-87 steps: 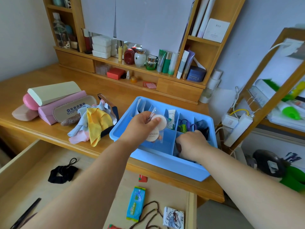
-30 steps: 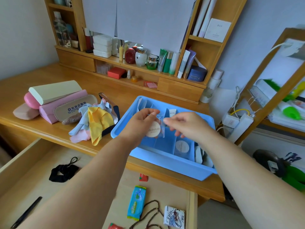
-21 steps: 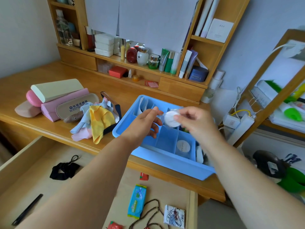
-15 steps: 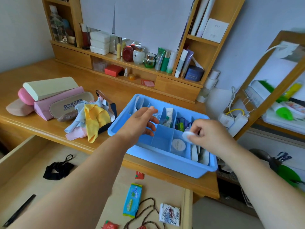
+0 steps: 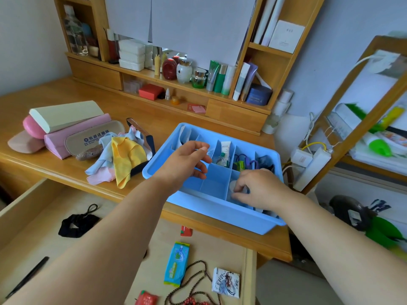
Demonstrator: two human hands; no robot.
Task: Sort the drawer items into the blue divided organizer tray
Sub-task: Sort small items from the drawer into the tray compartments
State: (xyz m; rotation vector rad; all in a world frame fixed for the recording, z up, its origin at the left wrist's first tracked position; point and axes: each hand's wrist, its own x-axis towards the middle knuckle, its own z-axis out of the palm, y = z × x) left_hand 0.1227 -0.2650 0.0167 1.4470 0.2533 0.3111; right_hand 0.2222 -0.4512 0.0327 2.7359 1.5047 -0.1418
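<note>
We are standing at a wooden desk (image 5: 55, 93) against a pale wall, with a wooden shelf unit (image 5: 253, 106) along its back and an open drawer (image 5: 33, 230) below its front edge. The blue tray (image 5: 220, 214) is our landmark; it is sitting on the desk near the front edge, right of centre.

Left of the tray, five glasses cases (image 5: 66, 128) are lying stacked together, and a heap of cloths (image 5: 119, 159) is lying just beside the tray's left wall. In front of the tray, in the drawer, we are counting one black scrunchie (image 5: 76, 224), one black pen (image 5: 28, 276), one blue wipes packet (image 5: 176, 263), one bead string (image 5: 193, 285) and one printed packet (image 5: 225, 281).

Our left hand (image 5: 187, 164) is hovering over the tray's middle, fingers loosely spread, pinching a small clear wrapper (image 5: 208, 150). Our right hand (image 5: 257, 188) is reaching into the tray's front right compartment, fingers curled on a round white pad (image 5: 233, 185). Behind it, the tray's rear compartments are holding a white tube (image 5: 224, 150) and hair ties (image 5: 242, 160).

Right of the tray, a wooden rack (image 5: 352, 128) is leaning.
</note>
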